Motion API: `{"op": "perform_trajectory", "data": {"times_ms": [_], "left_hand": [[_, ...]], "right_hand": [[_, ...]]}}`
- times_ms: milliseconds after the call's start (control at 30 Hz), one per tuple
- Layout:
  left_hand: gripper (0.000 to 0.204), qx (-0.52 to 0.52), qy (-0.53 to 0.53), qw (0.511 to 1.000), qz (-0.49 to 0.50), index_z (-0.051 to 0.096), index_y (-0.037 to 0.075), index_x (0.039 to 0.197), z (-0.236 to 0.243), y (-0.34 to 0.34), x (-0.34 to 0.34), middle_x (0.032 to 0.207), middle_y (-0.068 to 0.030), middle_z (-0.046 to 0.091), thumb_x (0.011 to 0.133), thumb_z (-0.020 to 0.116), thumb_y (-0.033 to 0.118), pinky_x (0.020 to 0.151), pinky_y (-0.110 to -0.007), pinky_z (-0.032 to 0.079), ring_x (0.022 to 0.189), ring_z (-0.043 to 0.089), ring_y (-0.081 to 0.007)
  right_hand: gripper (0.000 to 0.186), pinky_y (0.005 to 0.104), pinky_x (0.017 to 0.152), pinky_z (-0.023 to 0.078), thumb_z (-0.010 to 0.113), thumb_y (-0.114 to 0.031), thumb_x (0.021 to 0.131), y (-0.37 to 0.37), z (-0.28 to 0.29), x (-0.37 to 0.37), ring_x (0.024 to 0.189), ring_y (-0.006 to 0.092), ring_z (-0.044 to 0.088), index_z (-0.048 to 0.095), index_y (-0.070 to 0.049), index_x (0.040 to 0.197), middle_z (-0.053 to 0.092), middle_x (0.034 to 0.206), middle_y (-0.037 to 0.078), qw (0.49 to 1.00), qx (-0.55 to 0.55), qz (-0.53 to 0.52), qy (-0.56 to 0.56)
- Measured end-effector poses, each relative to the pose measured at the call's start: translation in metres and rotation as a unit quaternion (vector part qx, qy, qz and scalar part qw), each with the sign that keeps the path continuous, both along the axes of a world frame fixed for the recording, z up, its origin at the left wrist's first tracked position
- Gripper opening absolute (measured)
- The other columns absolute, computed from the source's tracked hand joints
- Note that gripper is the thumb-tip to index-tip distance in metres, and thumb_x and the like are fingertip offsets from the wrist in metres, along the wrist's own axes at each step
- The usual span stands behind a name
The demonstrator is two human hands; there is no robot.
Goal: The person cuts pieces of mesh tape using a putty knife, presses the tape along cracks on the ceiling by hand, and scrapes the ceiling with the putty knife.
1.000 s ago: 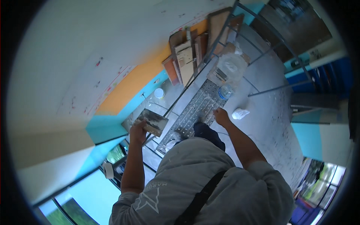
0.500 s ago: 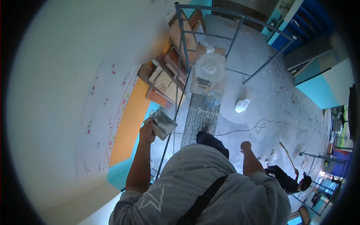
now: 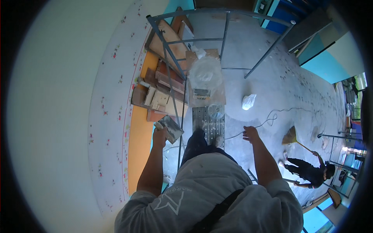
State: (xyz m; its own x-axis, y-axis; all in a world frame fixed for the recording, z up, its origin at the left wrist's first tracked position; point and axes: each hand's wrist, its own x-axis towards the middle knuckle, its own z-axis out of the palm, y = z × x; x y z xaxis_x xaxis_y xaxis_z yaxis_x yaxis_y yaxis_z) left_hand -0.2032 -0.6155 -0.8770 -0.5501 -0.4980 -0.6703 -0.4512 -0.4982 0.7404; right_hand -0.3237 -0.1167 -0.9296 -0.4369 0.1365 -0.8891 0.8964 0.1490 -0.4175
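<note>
My left hand (image 3: 158, 137) is closed on one edge of a flat rectangular plastering trowel (image 3: 171, 129), whose face is smeared with grey and white. The handle is hidden. Bare fingers of my right hand (image 3: 251, 134) hang apart over the floor, holding nothing. Below me, my feet stand on a perforated metal scaffold plank (image 3: 214, 126). Farther along it lie a clear, whitish-smeared tub (image 3: 216, 111), a second flat tool (image 3: 202, 93) and a large round tub covered with whitish plastic (image 3: 206, 73), on a stained board (image 3: 217, 97).
Grey scaffold rails (image 3: 226, 39) rise ahead. On the left are a patterned wall (image 3: 112, 116) and stacked wooden boards (image 3: 165, 99). A white bag (image 3: 248, 101) and a cable (image 3: 272, 115) lie on the floor. At right a co-worker (image 3: 311, 171) holds a broom (image 3: 290, 136).
My right hand has opened from a fist and moved up. My view has shifted, and I have stepped forward along the plank. The trowel stays in my left hand; the co-worker's broom head now shows.
</note>
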Motion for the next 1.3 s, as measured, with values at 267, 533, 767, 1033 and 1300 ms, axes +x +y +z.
{"op": "perform_trajectory", "data": {"times_ms": [267,533,767,1033,1300], "left_hand": [[0.048,-0.185,-0.086,0.949,-0.240,0.060,0.000,0.115,-0.078,-0.031,-0.118,0.103,-0.0146,0.069,0.073,0.075,0.020,0.078,-0.039,0.054,0.093,0.067,-0.0252],[0.044,-0.286,-0.121,0.871,-0.381,0.060,0.000,0.111,-0.138,-0.037,-0.262,0.095,-0.0182,0.069,0.075,0.072,0.023,0.076,-0.040,0.053,0.088,0.067,-0.0299],[0.046,-0.260,-0.211,0.852,-0.402,0.059,-0.002,0.113,-0.217,-0.033,-0.337,0.097,-0.0211,0.068,0.077,0.073,0.022,0.075,-0.043,0.054,0.087,0.069,-0.0339],[0.044,-0.373,-0.252,0.766,-0.459,0.056,0.000,0.117,-0.404,-0.032,-0.377,0.106,-0.0277,0.066,0.080,0.061,0.023,0.087,-0.048,0.052,0.100,0.065,-0.0434],[0.038,-0.349,-0.278,0.762,-0.469,0.056,-0.001,0.113,-0.543,-0.035,-0.380,0.108,-0.0296,0.066,0.080,0.060,0.018,0.088,-0.049,0.052,0.102,0.064,-0.0455]], "right_hand": [[0.035,0.0440,0.076,0.058,0.062,-0.032,0.096,-0.059,-0.009,-0.065,0.088,0.0261,0.062,0.053,-0.005,0.118,0.062,0.101,0.013,0.995,-0.066,-0.049,-0.054],[0.041,0.0510,0.086,0.055,0.069,-0.033,0.091,-0.107,-0.070,-0.136,0.095,0.0317,0.061,0.052,-0.006,0.118,0.061,0.108,0.017,0.961,-0.190,-0.176,-0.092],[0.049,0.0507,0.079,0.057,0.069,-0.035,0.091,-0.201,-0.177,-0.197,0.093,0.0315,0.062,0.052,-0.005,0.125,0.059,0.109,0.018,0.938,-0.228,-0.232,-0.120],[0.075,0.0623,0.102,0.040,0.064,-0.041,0.093,-0.247,-0.365,-0.249,0.115,0.0396,0.052,0.029,-0.004,0.149,0.048,0.129,0.024,0.904,-0.211,-0.337,-0.157],[0.090,0.0620,0.112,0.028,0.065,-0.042,0.091,-0.296,-0.505,-0.263,0.136,0.0452,0.034,0.014,-0.003,0.154,0.030,0.148,0.028,0.869,-0.193,-0.389,-0.237]]}}
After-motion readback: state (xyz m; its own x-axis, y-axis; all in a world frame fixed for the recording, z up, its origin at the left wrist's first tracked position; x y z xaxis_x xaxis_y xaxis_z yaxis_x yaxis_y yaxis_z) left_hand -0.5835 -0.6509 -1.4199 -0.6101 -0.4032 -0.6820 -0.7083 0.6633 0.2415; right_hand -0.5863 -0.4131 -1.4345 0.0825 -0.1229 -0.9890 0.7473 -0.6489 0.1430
